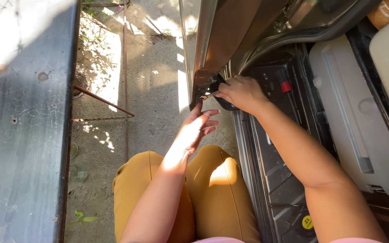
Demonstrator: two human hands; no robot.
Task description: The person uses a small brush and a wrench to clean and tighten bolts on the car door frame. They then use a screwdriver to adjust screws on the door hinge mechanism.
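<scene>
I am crouched beside an open vehicle door [212, 49], my knees in mustard-yellow trousers [212, 189] below me. My right hand [241, 92] is closed on a small metal tool [208, 95], its tip pointing left at the door's lower corner by a dark fitting [214, 83]. My left hand [194, 130] is open, fingers spread, just under that corner and below the tool, holding nothing. What the tool's tip touches is hidden in shadow.
The vehicle's dark floor sill [271, 180] runs along the right, with a light grey seat base [352, 117] beyond and a red-capped part [285, 86]. A dark weathered slab [23, 135] fills the left. Rusty rebar [104, 101] lies on the concrete ground [154, 90].
</scene>
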